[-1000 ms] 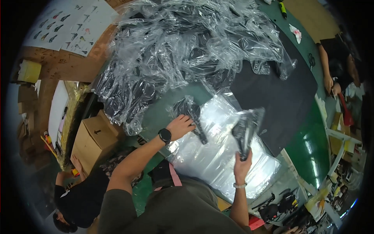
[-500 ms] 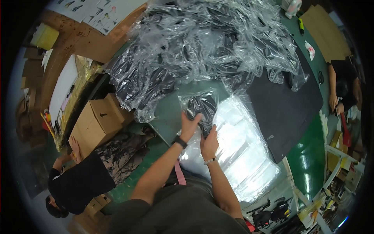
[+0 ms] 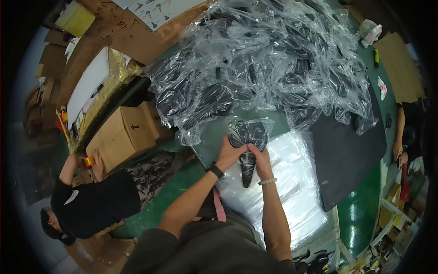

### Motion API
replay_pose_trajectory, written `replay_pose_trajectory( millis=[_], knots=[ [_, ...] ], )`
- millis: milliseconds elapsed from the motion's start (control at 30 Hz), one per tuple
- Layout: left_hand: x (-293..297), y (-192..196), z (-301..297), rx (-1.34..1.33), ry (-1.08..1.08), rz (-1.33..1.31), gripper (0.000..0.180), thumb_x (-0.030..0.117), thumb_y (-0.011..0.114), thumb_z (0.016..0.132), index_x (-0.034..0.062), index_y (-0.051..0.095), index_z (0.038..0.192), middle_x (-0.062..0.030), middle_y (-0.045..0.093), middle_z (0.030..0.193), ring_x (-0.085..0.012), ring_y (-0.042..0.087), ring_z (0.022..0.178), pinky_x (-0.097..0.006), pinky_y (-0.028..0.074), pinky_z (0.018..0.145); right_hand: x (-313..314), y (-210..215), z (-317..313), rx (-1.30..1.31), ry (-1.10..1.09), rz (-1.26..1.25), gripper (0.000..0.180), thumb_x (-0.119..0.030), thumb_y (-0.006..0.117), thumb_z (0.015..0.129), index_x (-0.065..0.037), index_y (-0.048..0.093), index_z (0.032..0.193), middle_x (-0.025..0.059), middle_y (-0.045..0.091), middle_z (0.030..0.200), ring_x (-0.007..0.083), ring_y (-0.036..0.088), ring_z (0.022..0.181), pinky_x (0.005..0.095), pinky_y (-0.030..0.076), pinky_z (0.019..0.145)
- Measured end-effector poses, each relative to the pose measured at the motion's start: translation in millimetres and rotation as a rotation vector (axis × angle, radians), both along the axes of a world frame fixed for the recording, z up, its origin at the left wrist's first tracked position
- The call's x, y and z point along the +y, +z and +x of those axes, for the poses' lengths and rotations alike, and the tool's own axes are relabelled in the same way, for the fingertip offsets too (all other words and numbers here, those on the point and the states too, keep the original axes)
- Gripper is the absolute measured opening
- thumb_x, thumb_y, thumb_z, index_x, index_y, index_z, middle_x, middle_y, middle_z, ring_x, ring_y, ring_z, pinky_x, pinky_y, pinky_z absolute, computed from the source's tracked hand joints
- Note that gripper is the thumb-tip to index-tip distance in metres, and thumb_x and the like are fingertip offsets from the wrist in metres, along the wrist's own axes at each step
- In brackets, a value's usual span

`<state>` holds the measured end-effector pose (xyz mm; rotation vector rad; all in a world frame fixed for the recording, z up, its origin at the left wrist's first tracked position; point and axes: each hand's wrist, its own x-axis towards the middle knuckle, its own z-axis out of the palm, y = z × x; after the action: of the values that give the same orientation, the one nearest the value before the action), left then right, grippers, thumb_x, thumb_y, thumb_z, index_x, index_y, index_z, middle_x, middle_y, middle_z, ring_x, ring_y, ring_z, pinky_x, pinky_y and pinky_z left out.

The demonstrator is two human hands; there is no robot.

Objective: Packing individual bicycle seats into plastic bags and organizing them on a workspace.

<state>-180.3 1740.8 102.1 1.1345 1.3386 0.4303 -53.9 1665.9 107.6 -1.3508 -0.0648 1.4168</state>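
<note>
Between my hands is a black bicycle saddle [image 3: 248, 134] in a clear plastic bag, its wide end away from me and its narrow nose toward me. My left hand [image 3: 230, 154] grips its left side, and my right hand [image 3: 262, 160] grips the right. Both thumbs press near the middle of the saddle. Under and beside it lies a stack of flat clear plastic bags [image 3: 294, 178]. Beyond my hands rises a large heap of bagged black saddles [image 3: 264, 59], crinkled film covering most of their shapes.
A dark mat [image 3: 344, 160] lies right of the bags. At the left, a co-worker [image 3: 100, 203] holds a tape dispenser [image 3: 88, 161] against a cardboard box [image 3: 121, 132]. Another person [image 3: 406, 132] is at the far right. A small fan [image 3: 369, 32] and yellow marker [image 3: 376, 58] sit upper right.
The saddle has turned to show its wide end and nose clearly, and both thumbs now meet on it. The co-worker's tape dispenser has come into sight. The whole view has shifted.
</note>
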Motion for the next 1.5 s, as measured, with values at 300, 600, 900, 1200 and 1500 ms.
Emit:
replay_pose_trajectory(
  millis=[300, 600, 900, 1200, 1500],
  knots=[
    [122.2, 36.0, -50.6, 0.674, -0.392, 0.903, 0.086, 0.026, 0.082, 0.067, 0.0011, 0.039, 0.137, -0.0202, 0.05, 0.127, -0.0379, 0.048, 0.116, -0.044, 0.043, 0.097, 20.2, -65.0, -84.7, 0.297, -0.483, 0.075, 0.034, -0.002, 0.066, 0.085, -0.003, 0.06, 0.118, 0.0054, 0.065, 0.11, 0.0181, 0.061, 0.099, 0.0316, 0.048, 0.091],
    [167.6, -10.2, -78.0, 0.993, -0.63, 0.842, 0.099, 0.019, 0.079, 0.071, 0.0016, 0.019, 0.148, -0.0157, 0.051, 0.117, -0.0336, 0.057, 0.099, -0.039, 0.054, 0.079, 33.2, -8.9, -40.5, -0.027, 0.33, -0.034, 0.052, -0.011, 0.075, 0.068, 0.001, 0.059, 0.116, 0.0098, 0.067, 0.105, 0.0195, 0.064, 0.095, 0.0312, 0.05, 0.084],
    [125.3, 34.9, -94.0, 0.329, -0.083, 0.613, 0.069, 0.016, 0.074, 0.079, -0.004, 0.04, 0.135, -0.0227, 0.05, 0.127, -0.0358, 0.049, 0.12, -0.038, 0.039, 0.102, 160.8, -25.6, -19.8, -0.74, 1.525, 0.064, 0.061, -0.025, 0.076, 0.05, 0.001, 0.066, 0.105, 0.0225, 0.067, 0.105, 0.036, 0.066, 0.094, 0.0401, 0.053, 0.079],
    [37.9, -49.4, -104.6, 0.111, 0.361, 0.084, 0.061, 0.021, 0.071, 0.086, -0.0035, 0.041, 0.133, -0.0126, 0.053, 0.128, -0.0206, 0.052, 0.112, -0.032, 0.04, 0.097, 118.4, 6.7, -49.9, -1.503, 0.661, 0.335, 0.051, -0.028, 0.073, 0.072, -0.001, 0.06, 0.113, 0.0179, 0.059, 0.116, 0.0344, 0.054, 0.111, 0.0476, 0.034, 0.104],
    [58.7, -54.3, -108.4, 0.008, 0.366, 0.085, 0.045, 0.021, 0.061, 0.093, -0.0016, 0.05, 0.131, -0.0077, 0.057, 0.129, -0.019, 0.054, 0.113, -0.031, 0.04, 0.097, 103.9, -49.5, -112.6, -0.686, -0.061, -0.248, 0.063, -0.043, 0.065, 0.084, 0.008, 0.051, 0.117, 0.0301, 0.054, 0.114, 0.0444, 0.054, 0.108, 0.0468, 0.044, 0.092]
  ],
)
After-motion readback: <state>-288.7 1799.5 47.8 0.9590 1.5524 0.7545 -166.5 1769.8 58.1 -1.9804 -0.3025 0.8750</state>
